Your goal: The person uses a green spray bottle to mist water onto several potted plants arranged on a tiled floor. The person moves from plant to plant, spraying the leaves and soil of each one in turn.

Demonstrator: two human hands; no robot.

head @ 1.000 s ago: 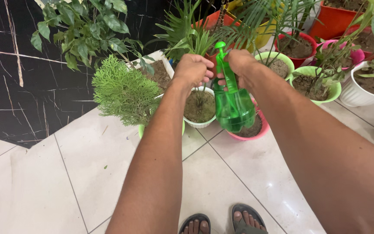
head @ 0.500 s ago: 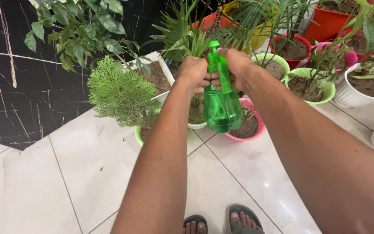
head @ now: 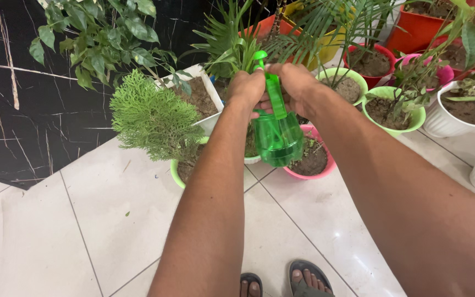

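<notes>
Far left: black marble wall [head: 23,110] with pale veins, its lower edge slanting across the white tiled floor [head: 83,220]; open tile below and left of the arms, down to two sandalled feet [head: 290,280] at the bottom edge. Next, leafy shrub [head: 100,38] above a feathery conifer [head: 149,115] in a light-green pot [head: 176,175], close beside the left forearm. Centre: left hand [head: 246,88] curled against the neck of the green spray bottle [head: 276,137], right hand [head: 295,82] wrapped round the same neck from the other side, both closed on it. Bottle held in the air, tilted, nozzle top pointing up-left, translucent body hanging over a white pot [head: 251,159] and a pink pot [head: 314,165]; no label visible on it. Right: crowded pots touching or nearly so, light-green pot [head: 394,110], red pot [head: 375,63], orange pot [head: 419,27], white ribbed pot [head: 457,124]; little free floor between them. Bare tile strip along the right forearm.
</notes>
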